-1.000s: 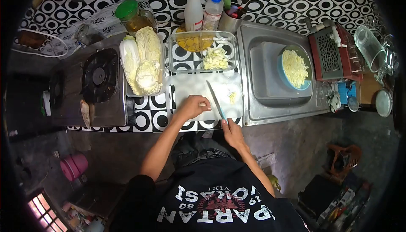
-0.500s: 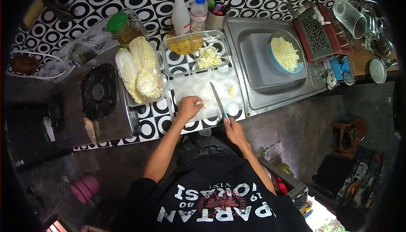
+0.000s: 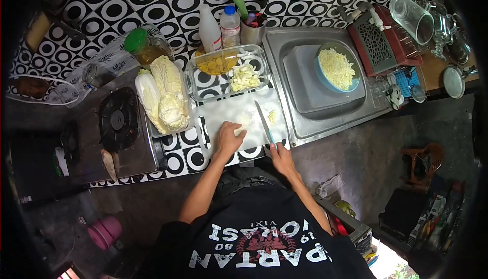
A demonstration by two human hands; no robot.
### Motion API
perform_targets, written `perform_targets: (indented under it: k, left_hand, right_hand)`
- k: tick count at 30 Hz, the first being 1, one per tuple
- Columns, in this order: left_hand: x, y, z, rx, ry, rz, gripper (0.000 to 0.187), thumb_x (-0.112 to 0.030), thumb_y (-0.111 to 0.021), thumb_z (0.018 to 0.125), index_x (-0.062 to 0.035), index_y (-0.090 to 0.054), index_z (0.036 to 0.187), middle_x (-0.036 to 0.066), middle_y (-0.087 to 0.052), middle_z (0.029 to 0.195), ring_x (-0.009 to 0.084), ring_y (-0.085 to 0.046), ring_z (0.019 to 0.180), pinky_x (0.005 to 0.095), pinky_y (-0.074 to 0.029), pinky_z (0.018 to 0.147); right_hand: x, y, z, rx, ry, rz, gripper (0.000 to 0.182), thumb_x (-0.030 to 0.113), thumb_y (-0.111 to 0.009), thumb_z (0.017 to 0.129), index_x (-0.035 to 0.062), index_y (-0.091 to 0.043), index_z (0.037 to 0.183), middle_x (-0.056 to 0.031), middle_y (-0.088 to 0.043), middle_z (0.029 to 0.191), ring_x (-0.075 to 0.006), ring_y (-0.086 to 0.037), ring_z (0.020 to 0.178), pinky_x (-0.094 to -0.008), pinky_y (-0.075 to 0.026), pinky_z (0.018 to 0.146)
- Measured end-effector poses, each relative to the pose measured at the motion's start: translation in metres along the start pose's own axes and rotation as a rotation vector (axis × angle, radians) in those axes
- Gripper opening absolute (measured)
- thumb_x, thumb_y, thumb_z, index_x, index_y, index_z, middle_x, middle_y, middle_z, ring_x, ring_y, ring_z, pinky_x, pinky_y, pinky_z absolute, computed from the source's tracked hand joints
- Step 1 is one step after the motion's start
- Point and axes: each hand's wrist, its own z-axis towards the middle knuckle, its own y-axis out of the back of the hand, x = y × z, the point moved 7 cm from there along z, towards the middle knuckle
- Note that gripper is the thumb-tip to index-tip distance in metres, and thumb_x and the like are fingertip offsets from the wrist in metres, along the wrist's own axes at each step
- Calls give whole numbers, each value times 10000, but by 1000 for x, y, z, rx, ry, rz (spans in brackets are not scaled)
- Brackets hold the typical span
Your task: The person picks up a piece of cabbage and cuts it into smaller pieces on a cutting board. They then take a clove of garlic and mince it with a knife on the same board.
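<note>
My left hand (image 3: 230, 139) is on the translucent white cutting board (image 3: 218, 108), its fingers closed on a small pale vegetable piece (image 3: 238, 132). My right hand (image 3: 281, 158) grips a knife (image 3: 264, 121) by its light blue handle, the blade pointing away from me over the board. Right of the blade lies a little heap of chopped pale yellow bits (image 3: 272, 117). Just behind the board stands a clear rectangular dish (image 3: 190, 83) with cut pale pieces (image 3: 244, 77) in its right part.
Whole cabbages (image 3: 162, 96) fill a container on the left, beside a stove (image 3: 119, 116). On the right, a bowl of chopped pale vegetable (image 3: 336, 69) stands in the steel sink (image 3: 300, 131). Bottles (image 3: 209, 32) and a green-lidded jar (image 3: 145, 50) line the back.
The whole view has shifted slightly. My left hand has turned and its fingers have closed in more around the pale piece. The knife stays right of it, in my right hand.
</note>
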Motion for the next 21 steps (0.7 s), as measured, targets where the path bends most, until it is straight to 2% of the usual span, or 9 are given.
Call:
perform_targets:
  k: [2, 4, 5, 8, 10, 14, 16, 21]
  left_hand:
    - [-6, 5, -4, -30, -35, 62, 240, -213, -702, 731, -57, -683, 911, 114, -632, 889, 303, -588, 865, 378, -468, 783]
    - [2, -1, -4, 108, 100, 73, 243, -220, -692, 738, -64, -678, 924, 106, -614, 886, 288, -563, 893, 378, -456, 790]
    - [2, -2, -5, 114, 101, 73, 243, -220, -692, 738, -64, -678, 924, 106, -614, 886, 288, -563, 893, 378, -456, 790]
    - [-3, 3, -6, 7, 40, 147, 236, -216, -677, 750, -79, -679, 942, 95, -605, 876, 279, -556, 891, 372, -456, 792]
    - [-8, 5, -7, -50, -57, 154, 211, -204, -674, 753, -98, -687, 935, 89, -600, 859, 280, -560, 873, 371, -459, 776]
    - [6, -3, -2, -53, -49, 81, 178, -201, -672, 754, -105, -699, 901, 83, -597, 845, 284, -562, 853, 375, -459, 760]
    - [6, -1, 0, -79, -69, 81, 140, -212, -677, 760, -108, -715, 846, 81, -606, 811, 277, -587, 786, 368, -462, 693]
    - [12, -4, 3, -26, 10, 31, 115, -198, -664, 763, -105, -714, 810, 80, -588, 804, 284, -564, 818, 379, -456, 731]
  right_hand:
    - [2, -2, -1, 38, -22, -13, 481, 418, -385, 943, -40, -533, 954, -309, -591, 807, -487, -554, 874, -497, -424, 740]
    - [9, -6, 0, 62, 54, -64, 470, 402, -370, 951, -42, -522, 928, -301, -594, 788, -482, -563, 839, -510, -424, 725]
    - [10, -6, 0, 62, 48, -63, 470, 402, -370, 951, -42, -522, 928, -301, -594, 788, -482, -563, 839, -510, -424, 725]
    - [19, -14, 4, 98, 168, -110, 452, 365, -354, 963, -48, -499, 852, -287, -585, 706, -484, -567, 751, -524, -417, 678]
    - [27, -18, 5, 130, 170, -97, 452, 362, -357, 964, -52, -498, 848, -294, -580, 704, -485, -565, 752, -527, -414, 676]
    - [30, -35, 10, 161, 240, -110, 437, 339, -355, 968, -64, -483, 856, -321, -567, 711, -496, -561, 757, -542, -410, 677]
    - [28, -42, 12, 134, 234, -127, 416, 323, -360, 968, -62, -470, 857, -320, -562, 703, -499, -553, 744, -536, -409, 668]
    - [30, -48, 14, 101, 228, -223, 357, 281, -363, 967, -60, -443, 893, -332, -554, 696, -516, -541, 723, -555, -411, 662]
